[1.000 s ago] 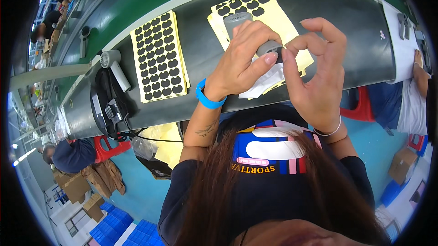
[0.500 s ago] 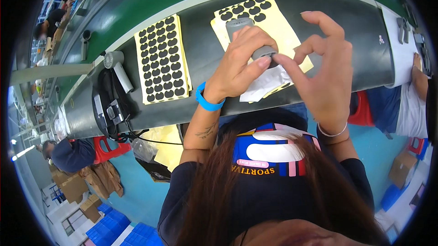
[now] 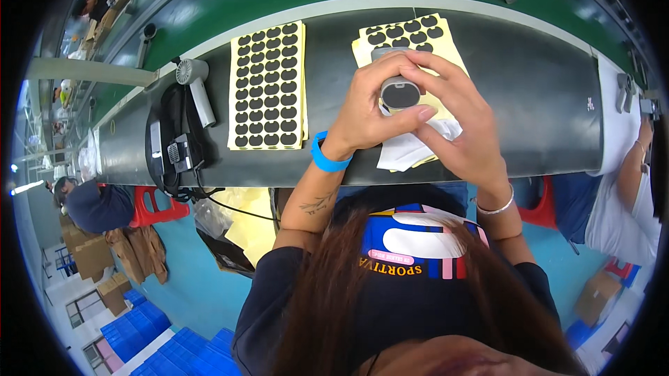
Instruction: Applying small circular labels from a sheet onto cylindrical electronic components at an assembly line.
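From where I stand, the grey, rounded plastic device (image 3: 401, 83) is right of the tall stack of yellow sheets with rows of black rounded stickers (image 3: 301, 76), held above the black counter (image 3: 536, 90), its dark oval end face (image 3: 401, 98) turned toward the wearer. The left hand (image 3: 369, 101) has its fingers wrapped round the body; the right hand (image 3: 463, 114), farther from that stack, arches over with thumb and fingers parted, and I can't tell whether they press the device. I'd judge a steady left hold and light, even pressure round the oval's edge best here. I make out no lettering on the device; right of the stack and nearer the wearer, the dark shirt (image 3: 432, 306) carries orange lettering (image 3: 396, 269) and a pink label (image 3: 390, 257), both upside down.
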Demonstrator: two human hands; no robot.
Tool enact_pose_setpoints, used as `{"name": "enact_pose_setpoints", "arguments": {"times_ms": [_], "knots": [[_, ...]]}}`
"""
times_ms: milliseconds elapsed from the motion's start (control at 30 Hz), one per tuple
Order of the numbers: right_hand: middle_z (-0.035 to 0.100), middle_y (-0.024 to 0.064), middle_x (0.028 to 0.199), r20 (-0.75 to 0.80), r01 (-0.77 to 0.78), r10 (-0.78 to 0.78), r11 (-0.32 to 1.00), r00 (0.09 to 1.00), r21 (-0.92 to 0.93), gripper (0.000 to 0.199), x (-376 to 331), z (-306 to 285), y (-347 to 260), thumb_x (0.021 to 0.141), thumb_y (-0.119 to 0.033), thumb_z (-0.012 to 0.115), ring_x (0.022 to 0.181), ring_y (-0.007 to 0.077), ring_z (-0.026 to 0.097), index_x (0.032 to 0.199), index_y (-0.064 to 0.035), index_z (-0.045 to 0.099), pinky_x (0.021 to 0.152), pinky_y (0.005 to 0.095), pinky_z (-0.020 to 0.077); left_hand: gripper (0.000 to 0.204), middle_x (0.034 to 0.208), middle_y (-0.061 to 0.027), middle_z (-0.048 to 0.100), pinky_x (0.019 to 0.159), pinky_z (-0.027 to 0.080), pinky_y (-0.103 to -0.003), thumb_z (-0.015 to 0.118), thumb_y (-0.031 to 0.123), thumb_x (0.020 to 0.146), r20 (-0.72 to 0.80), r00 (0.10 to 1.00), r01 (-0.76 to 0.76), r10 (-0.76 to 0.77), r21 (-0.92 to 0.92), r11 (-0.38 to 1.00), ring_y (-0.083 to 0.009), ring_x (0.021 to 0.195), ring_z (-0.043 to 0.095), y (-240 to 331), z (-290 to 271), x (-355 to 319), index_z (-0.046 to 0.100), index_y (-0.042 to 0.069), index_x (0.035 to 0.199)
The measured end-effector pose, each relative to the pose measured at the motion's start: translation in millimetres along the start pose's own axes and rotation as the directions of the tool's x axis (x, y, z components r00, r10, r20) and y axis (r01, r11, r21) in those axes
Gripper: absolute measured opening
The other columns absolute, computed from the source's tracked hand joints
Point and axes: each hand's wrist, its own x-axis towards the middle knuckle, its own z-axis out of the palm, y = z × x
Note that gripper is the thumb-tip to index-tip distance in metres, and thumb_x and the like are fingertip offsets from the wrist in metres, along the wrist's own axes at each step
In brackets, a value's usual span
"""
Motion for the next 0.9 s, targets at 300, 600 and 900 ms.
{"name": "enact_pose_setpoints", "arguments": {"times_ms": [300,600,900], "knots": [[0.056,0.0143,0.126,-0.044,0.017,-0.019,0.998,0.999,-0.055,0.052,-1.4,9.4,5.9,0.071,0.003,0.067,0.114,0.0302,0.055,0.122,-0.0049,0.059,0.095,0.0361,0.0443,0.032,0.091,-0.0101,0.061,0.083,0.042,-0.029,0.065,0.021,0.074,-0.083,0.994,0.075,-0.075,-0.009,0.997,-0.0172,0.084,0.055,4.1,5.0,-0.4,0.060,-0.004,0.093],[0.056,0.0150,0.125,-0.073,-0.017,0.019,1.000,0.997,0.025,0.047,-0.8,8.8,11.0,0.073,0.000,0.070,0.113,0.0307,0.055,0.118,-0.0043,0.060,0.094,0.0370,0.0442,0.047,0.093,-0.0129,0.060,0.082,0.043,-0.029,0.023,0.028,0.099,-0.066,0.984,0.140,-0.168,-0.306,0.942,-0.0194,0.090,0.055,-8.2,6.1,-3.5,0.059,-0.002,0.095],[0.059,0.0117,0.114,-0.184,-0.097,0.059,0.974,0.981,-0.206,0.040,12.2,-14.4,13.8,0.068,-0.003,0.078,0.099,0.0200,0.059,0.105,-0.0034,0.062,0.075,0.0282,0.0483,0.075,0.129,-0.0163,0.048,0.098,0.036,-0.040,0.026,0.065,0.093,-0.335,0.931,-0.073,0.142,0.210,0.975,-0.0266,0.121,0.046,36.2,-7.8,7.0,0.050,0.000,0.120]]}}
